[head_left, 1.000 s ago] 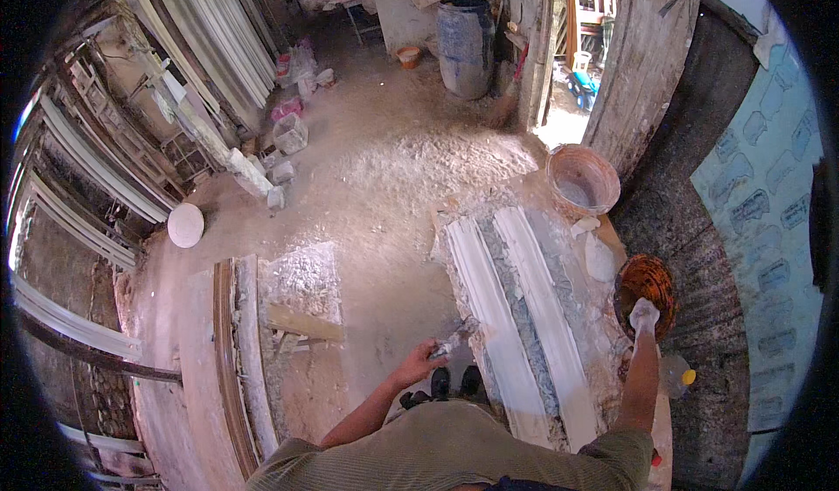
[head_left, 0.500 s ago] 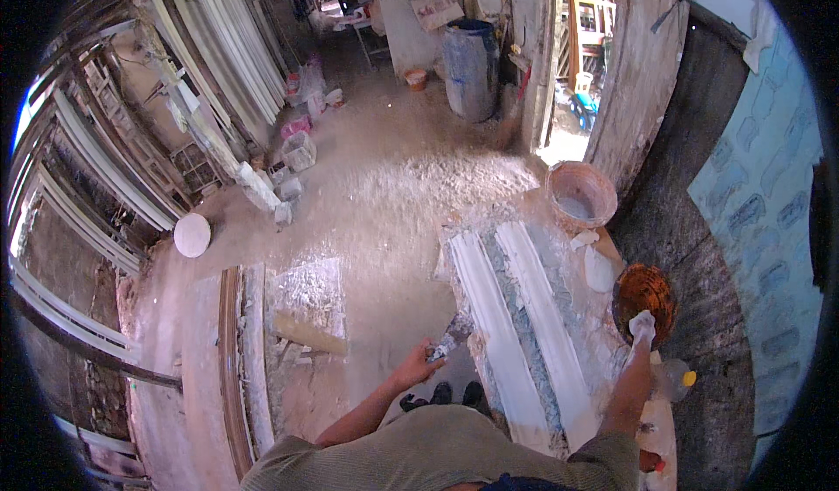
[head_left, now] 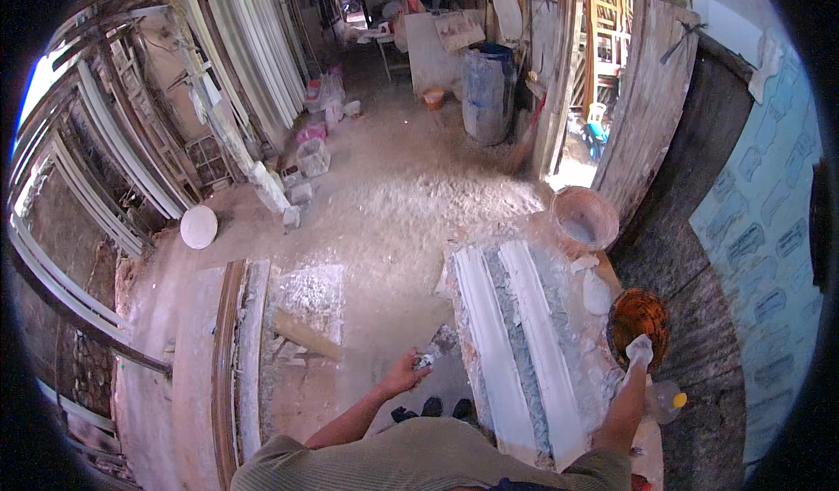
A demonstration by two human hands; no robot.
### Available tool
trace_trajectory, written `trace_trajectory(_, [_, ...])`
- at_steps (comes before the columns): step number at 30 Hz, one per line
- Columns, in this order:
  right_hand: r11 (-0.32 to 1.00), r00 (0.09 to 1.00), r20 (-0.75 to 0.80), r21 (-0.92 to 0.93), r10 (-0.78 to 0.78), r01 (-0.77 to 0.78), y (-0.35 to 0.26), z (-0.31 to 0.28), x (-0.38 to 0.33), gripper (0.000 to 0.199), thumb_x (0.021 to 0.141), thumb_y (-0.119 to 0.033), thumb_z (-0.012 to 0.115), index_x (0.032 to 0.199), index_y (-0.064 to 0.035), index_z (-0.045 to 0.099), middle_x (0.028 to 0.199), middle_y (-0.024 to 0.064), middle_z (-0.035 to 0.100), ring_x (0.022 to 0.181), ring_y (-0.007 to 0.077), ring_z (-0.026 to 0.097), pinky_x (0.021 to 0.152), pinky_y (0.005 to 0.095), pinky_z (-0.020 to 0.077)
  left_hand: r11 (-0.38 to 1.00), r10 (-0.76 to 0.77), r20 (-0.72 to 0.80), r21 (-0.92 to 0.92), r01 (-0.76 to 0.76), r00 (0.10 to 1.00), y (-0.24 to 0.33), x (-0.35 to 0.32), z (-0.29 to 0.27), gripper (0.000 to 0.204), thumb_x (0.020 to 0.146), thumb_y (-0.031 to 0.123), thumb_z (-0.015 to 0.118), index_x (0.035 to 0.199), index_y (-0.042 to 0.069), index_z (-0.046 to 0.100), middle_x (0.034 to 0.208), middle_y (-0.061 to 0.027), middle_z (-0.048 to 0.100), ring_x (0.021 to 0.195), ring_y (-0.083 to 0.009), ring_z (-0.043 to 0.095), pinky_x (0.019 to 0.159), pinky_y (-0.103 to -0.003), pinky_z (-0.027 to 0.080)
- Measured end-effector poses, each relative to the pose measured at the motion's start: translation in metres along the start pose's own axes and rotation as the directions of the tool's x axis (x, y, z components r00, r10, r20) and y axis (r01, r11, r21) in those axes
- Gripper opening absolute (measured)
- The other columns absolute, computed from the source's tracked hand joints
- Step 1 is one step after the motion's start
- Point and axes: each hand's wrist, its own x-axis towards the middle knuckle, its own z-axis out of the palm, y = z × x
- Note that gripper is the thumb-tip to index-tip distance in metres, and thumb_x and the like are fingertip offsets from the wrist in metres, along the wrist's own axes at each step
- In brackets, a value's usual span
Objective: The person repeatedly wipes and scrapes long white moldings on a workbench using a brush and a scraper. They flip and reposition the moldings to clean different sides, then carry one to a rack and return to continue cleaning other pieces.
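My left hand [head_left: 404,374] is closed around a small plaster-smeared scraping tool [head_left: 427,359], just left of the bench's near corner. Two long white plaster moulding strips [head_left: 489,342] lie side by side on the plaster-crusted bench [head_left: 572,325] in front of me. My right hand [head_left: 639,352], coated in white plaster, rests at the near rim of an orange bowl [head_left: 638,314] at the bench's right edge. Its fingers are hidden under the plaster. My dark shoes [head_left: 430,408] show below the bench.
A terracotta bucket [head_left: 584,218] of white plaster stands at the bench's far end, and a plastic bottle [head_left: 662,400] by my right forearm. Another long mould [head_left: 234,360] lies on the left. A blue barrel [head_left: 486,93], a white disc [head_left: 199,226] and stacked mouldings [head_left: 253,45] line the walls.
My head has tilted up, showing more of the room. The left hand has drawn the tool slightly back from the strips. The right hand stays at the orange bowl.
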Motion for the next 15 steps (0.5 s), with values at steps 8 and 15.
trace_trajectory(8, [0.992, 1.0, 0.028, 0.129, 0.0, -0.004, 0.011, -0.019, 0.019, 0.022, 0.083, -0.016, 0.058, 0.1, -0.0037, 0.06, 0.096, 0.0132, 0.067, 0.092, 0.0303, 0.066, 0.073, 0.0404, 0.0558, 0.996, 0.04, -0.077, 0.081, -0.034, 0.996, 0.004, -0.001, 0.003, 0.03, 0.09, 0.02, 0.064, 0.111, 0.008, 0.046, 0.069, -0.0013, 0.054, 0.05, -0.0099, 0.047, 0.043, -0.027, 0.039])
trace_trajectory(15, [0.758, 0.871, -0.309, 0.645, 0.381, -0.103, 0.001, -0.194, -0.11, 0.022, 0.085, -0.009, 0.048, 0.101, -0.0051, 0.063, 0.102, 0.0167, 0.064, 0.095, 0.0389, 0.059, 0.083, 0.0443, 0.0462, 0.994, -0.094, -0.281, 0.027, 0.106, 0.955, 0.002, -0.048, 0.006, 0.031, 0.089, 0.023, 0.066, 0.111, 0.008, 0.049, 0.069, -0.0007, 0.053, 0.055, -0.0098, 0.05, 0.045, -0.028, 0.041])
